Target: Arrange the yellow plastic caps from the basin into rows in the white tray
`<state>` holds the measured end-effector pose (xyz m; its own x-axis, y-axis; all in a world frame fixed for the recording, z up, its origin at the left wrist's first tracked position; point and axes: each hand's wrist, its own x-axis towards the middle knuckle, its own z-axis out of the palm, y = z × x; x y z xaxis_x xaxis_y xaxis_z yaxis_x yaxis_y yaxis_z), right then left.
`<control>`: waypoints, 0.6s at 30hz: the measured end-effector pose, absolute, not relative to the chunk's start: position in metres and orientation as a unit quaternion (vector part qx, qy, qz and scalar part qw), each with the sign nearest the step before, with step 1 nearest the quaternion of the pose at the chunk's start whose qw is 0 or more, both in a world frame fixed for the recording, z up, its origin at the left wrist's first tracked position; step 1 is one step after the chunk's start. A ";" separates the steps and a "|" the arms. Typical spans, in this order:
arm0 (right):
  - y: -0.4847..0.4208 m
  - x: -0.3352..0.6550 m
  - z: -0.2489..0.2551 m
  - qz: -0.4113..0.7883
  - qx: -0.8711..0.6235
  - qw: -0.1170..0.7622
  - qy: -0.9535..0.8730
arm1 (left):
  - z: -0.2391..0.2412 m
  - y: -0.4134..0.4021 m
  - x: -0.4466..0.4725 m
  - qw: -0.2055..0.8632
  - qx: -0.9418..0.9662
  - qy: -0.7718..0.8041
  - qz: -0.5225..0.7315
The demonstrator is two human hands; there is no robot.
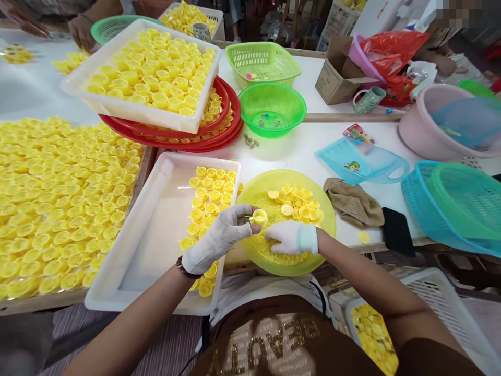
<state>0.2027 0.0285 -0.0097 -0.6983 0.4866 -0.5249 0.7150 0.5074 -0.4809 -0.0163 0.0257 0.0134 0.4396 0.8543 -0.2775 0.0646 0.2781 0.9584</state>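
My left hand [225, 230], in a white glove with bare fingertips, pinches a small yellow plastic cup [259, 216] above the rim of a yellow bowl. My right hand [289, 236], also gloved, reaches into that yellow bowl [326, 209], its fingers curled down at small yellow pellets [258, 245]. What those fingers hold, if anything, is hidden. Flat yellow discs [303, 201] are heaped on the bowl's far side. Left of the bowl, a white tray [156, 219] has rows of similar yellow cups [209, 193] along its right side, partly behind my left forearm.
Many yellow cups [58, 203] cover the table at left. A full white tray [191, 122] rests on stacked red trays [230, 137]. Beyond the bowl stand a green basin [289, 104], a blue scoop [376, 162], a brown cloth [352, 201] and a black phone [397, 230]. Other people's hands [82, 31] show at top left.
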 end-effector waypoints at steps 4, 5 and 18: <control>0.024 0.225 -0.002 -0.384 0.350 0.063 0.852 | 0.005 0.027 -0.004 0.561 0.620 0.472 0.278; 0.023 0.229 0.004 -0.376 0.363 0.023 0.852 | 0.003 0.027 -0.002 0.529 0.645 0.474 0.280; 0.024 0.223 0.045 -0.271 0.388 -0.229 0.851 | -0.003 0.024 0.012 0.530 0.670 0.423 0.300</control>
<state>0.2229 0.0242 0.0451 -0.5941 0.7843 0.1788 0.5363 0.5518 -0.6387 0.0120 0.0238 -0.0027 0.4613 0.8860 -0.0468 0.2492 -0.0788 0.9652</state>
